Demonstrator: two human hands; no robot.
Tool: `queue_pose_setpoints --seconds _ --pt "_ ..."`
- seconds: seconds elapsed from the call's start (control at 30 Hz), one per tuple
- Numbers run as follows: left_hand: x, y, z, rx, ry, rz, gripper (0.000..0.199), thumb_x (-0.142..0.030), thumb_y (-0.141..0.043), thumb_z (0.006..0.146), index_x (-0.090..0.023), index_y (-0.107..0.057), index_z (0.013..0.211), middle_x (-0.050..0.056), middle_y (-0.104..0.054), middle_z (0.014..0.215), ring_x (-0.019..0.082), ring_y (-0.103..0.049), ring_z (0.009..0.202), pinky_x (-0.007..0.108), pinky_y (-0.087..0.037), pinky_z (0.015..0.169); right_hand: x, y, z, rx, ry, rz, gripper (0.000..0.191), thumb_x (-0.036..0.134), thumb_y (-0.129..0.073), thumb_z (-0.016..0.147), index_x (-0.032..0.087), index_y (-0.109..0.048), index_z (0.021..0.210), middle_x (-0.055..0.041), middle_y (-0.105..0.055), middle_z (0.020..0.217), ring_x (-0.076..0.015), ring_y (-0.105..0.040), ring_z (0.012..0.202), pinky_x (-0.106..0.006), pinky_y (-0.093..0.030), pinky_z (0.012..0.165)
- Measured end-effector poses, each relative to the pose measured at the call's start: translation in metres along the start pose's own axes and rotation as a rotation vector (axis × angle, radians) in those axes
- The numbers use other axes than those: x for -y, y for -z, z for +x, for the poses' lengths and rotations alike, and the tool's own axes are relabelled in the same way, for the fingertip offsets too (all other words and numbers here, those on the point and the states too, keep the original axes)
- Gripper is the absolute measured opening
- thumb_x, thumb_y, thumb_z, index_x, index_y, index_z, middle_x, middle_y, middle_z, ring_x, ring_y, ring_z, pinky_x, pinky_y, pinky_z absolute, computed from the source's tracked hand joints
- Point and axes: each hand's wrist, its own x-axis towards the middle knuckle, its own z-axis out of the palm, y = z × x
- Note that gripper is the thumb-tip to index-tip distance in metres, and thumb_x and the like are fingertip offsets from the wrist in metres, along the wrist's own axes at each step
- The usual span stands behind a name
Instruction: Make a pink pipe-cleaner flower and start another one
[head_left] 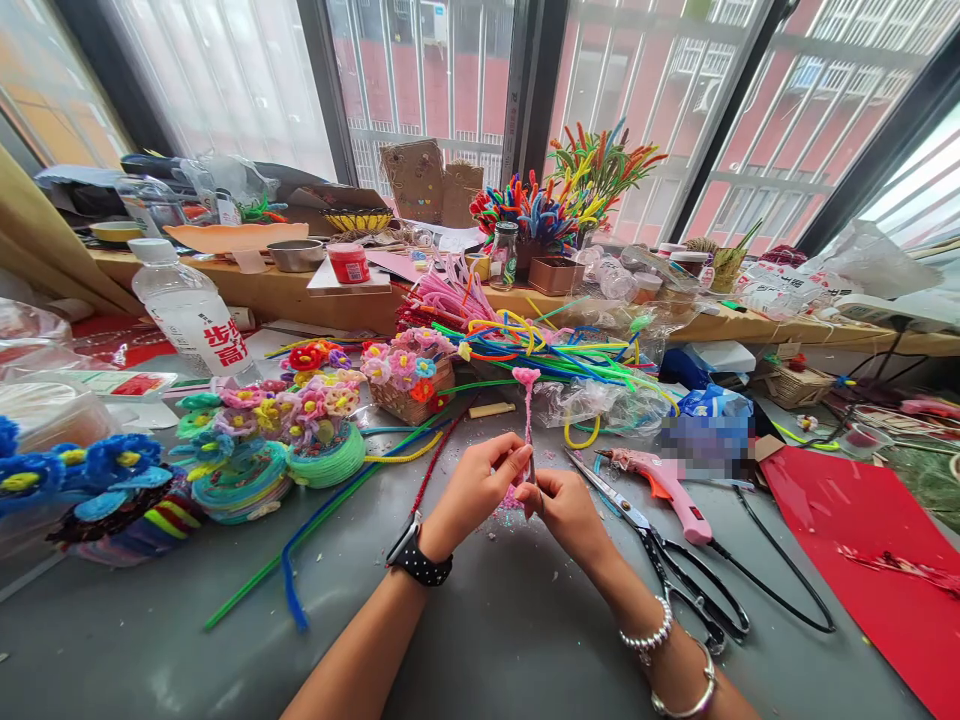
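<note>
Pipe cleaner (528, 410), pink with curled top, held upright over middle of gray desk (495, 620), well in from far edge. Left hand (487, 478) pinching stem between thumb and forefinger. Right hand (566, 510) just beside, fingers closed on slim dark item (532, 466), kind unclear. Scissors (646, 527) and pink glue gun (670, 492) right of hands; red sheet (847, 540) toward desk's right edge. Flower baskets (319, 460) toward left edge; multicolored bundle (555, 348) near far edge.

The left hand (480, 480) and right hand (568, 508) are pinching close together near the frame's centre; both forearms (367, 635) are slanting inward from the bottom edge.
</note>
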Motion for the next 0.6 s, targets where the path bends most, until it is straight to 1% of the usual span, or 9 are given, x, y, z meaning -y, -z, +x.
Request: queue_pose_setpoints --seconds 0.13,0.33,0.5,0.6 --pt "0.0011 -0.0005 -0.0002 0.025 -0.005 0.024 0.028 -0.034 -0.037 0.079 -0.016 -0.048 0.061 -0.003 -0.045 0.054 0.009 -0.04 0.053 0.02 -0.032 0.05 -0.0021 0.0001 0.0008 0.013 0.022 0.004 0.065 0.073 -0.032 0.063 0.013 -0.05 0.046 0.0018 -0.042 0.043 -0.0078 -0.034 0.044 -0.02 -0.026 0.043" --pt "0.0002 -0.0011 0.0009 -0.001 0.008 0.02 0.028 -0.035 -0.038 0.079 -0.015 -0.048 0.06 -0.003 -0.042 0.054 0.009 -0.038 0.053 0.02 -0.031 0.049 -0.0039 -0.0006 0.0015 -0.037 -0.011 -0.019 0.062 0.072 -0.037 0.063 0.014 -0.046 0.043 0.0021 -0.042 0.042 -0.0077 -0.034 0.043 -0.02 -0.026 0.043" --pt "-0.0002 -0.0007 0.0008 0.039 -0.01 0.03 0.029 -0.034 -0.037 0.079 -0.016 -0.047 0.059 -0.003 -0.044 0.055 0.009 -0.039 0.054 0.02 -0.03 0.05 -0.0034 -0.0008 0.0019 -0.001 0.02 0.04 0.064 0.074 -0.033 0.062 0.014 -0.047 0.045 0.0029 -0.038 0.043 -0.0078 -0.032 0.044 -0.021 -0.025 0.043" --pt "0.0002 -0.0019 0.0007 0.073 -0.012 0.066 0.028 -0.032 -0.038 0.079 -0.016 -0.044 0.057 -0.004 -0.043 0.053 0.009 -0.038 0.053 0.019 -0.028 0.049 -0.0036 0.001 0.0021 -0.013 0.009 0.075 0.061 0.072 -0.036 0.063 0.014 -0.046 0.045 0.0027 -0.039 0.043 -0.0081 -0.033 0.044 -0.021 -0.026 0.044"
